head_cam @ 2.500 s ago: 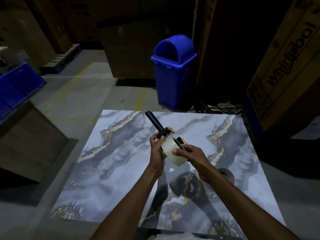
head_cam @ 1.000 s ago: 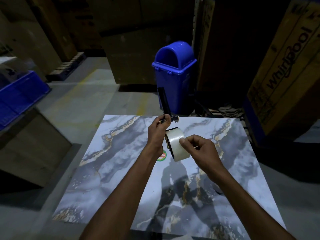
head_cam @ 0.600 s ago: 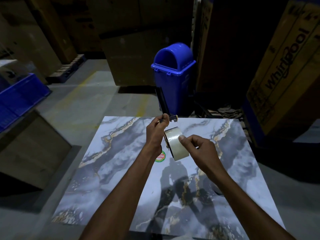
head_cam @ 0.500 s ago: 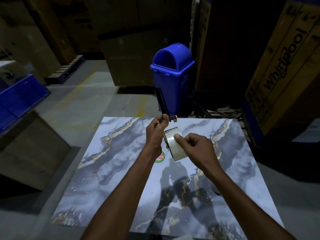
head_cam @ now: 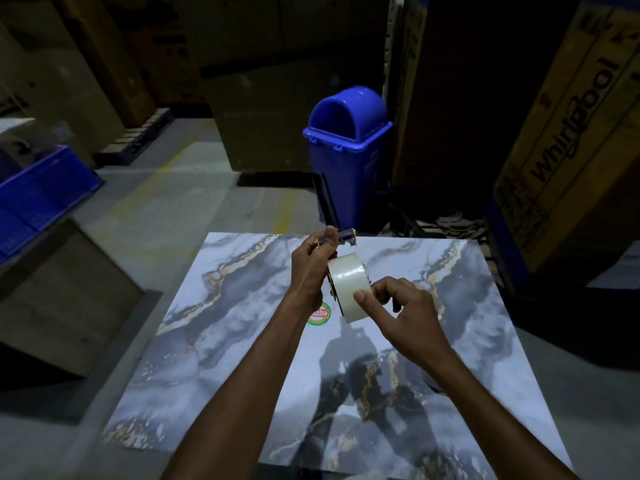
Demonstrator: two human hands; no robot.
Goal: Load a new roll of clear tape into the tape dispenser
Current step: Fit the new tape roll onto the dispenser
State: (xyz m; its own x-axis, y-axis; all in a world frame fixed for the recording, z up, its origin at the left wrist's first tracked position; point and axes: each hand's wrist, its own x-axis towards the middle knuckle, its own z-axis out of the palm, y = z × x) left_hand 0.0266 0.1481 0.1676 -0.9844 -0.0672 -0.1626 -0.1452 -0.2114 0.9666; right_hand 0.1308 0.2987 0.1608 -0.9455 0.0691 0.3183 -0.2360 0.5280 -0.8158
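Observation:
My left hand (head_cam: 310,268) grips the metal frame of the tape dispenser (head_cam: 341,237), held above the marble-patterned table (head_cam: 242,341) with its black handle (head_cam: 325,199) pointing up and away. The roll of clear tape (head_cam: 346,289) sits against the dispenser's right side. My right hand (head_cam: 398,310) holds the roll, thumb pressed on its outer face near the lower edge, fingers curled behind it. How the roll sits on the hub is hidden by the roll and both hands.
A round red and green sticker (head_cam: 319,314) is on the table under my left wrist. A blue swing-lid bin (head_cam: 346,150) stands beyond the far edge. Large cardboard boxes (head_cam: 568,143) rise at right, a blue crate (head_cam: 38,192) at left.
The dispenser handle has swung up from slanting left to nearly upright. My right thumb has slid down the roll's face toward its lower edge.

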